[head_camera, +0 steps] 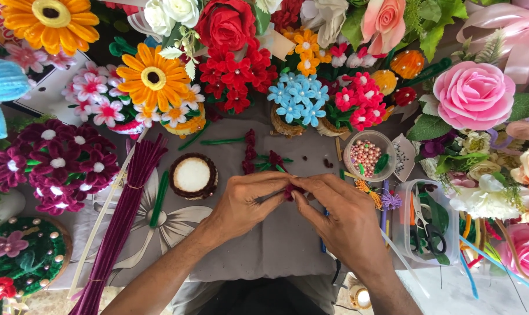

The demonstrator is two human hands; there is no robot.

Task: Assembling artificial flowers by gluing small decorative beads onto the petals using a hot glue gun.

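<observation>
Fingers of left hand [247, 204] and right hand [343, 219] pinched closed on small maroon flower piece [290, 191], orientation unclear.

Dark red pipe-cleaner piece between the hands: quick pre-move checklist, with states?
1. Both hands on piece: left hand and right hand pinch the dark red piece: ok.
2. Piece's shape readable: mostly hidden by fingertips: cannot tell.
3. Spare stems within reach: maroon bundle lies left of the hands: ok.
4. Foam-filled base upright, uncovered: ok.
5. Bead cup upright, apart from hands: ok.
6. Scissors stowed in the clear box: ok.
</observation>
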